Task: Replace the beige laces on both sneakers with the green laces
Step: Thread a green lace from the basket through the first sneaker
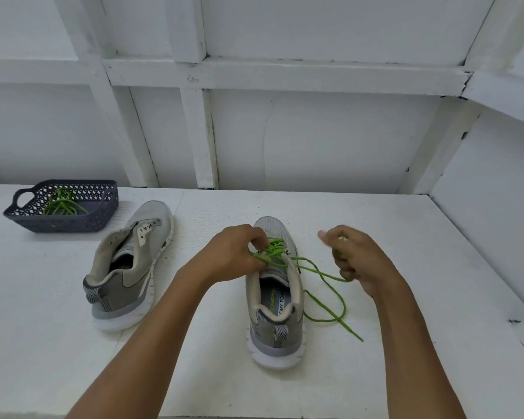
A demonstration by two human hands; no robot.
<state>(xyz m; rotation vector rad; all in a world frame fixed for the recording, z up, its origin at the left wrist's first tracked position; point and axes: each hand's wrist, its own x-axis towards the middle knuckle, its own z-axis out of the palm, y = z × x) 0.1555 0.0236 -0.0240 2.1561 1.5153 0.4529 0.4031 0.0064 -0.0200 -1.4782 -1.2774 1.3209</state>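
A: Position of green lace?
B: Threaded across grey sneaker, toe pointing away; pinched at the crossings by curled fingers of left hand.
A: Loose strand?
B: Trailing right of sneaker, clamped in curled right hand; likely best placed for the next pull.

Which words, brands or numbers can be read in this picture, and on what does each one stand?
"ORY FOA": on the insole of the sneaker being laced, both ends hidden.
Green brand word beside it on that insole: too blurred to read.
Dark marks on the tongue of the unlaced sneaker: too small to read.
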